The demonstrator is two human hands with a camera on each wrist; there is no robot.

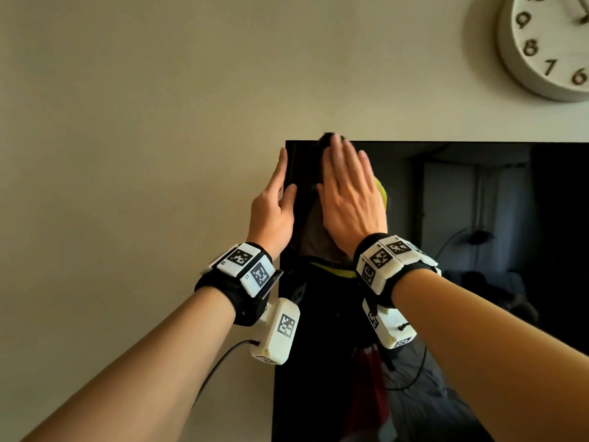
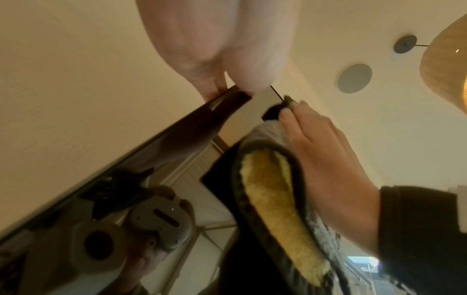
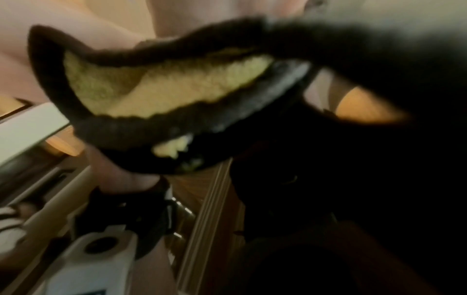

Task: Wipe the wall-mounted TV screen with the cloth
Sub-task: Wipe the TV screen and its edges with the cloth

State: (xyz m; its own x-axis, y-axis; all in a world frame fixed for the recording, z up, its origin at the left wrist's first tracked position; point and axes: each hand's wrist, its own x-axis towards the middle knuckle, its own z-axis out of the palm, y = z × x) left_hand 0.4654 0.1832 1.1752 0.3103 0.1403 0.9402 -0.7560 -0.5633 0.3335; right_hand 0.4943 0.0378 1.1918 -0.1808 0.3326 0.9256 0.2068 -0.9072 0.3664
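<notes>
Cloth (image 1: 381, 189): pinned flat under your spread right hand (image 1: 349, 199), TV screen (image 1: 478, 250) top-left corner | left hand (image 1: 274, 202): fingers straight, steadying the edge | progress: judged early; most of the screen left.

A home living room is showing: a round wall clock (image 1: 548, 43) is hanging above the wall-mounted TV (image 1: 462, 234), beside a woven pendant lamp (image 2: 444, 65).

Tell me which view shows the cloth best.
Left wrist: the cloth shows sharply, yellow pile with dark edging, pressed to the TV screen under the right hand. Right wrist shows it close but blurred. In the head view, the hand hides most of it.
</notes>
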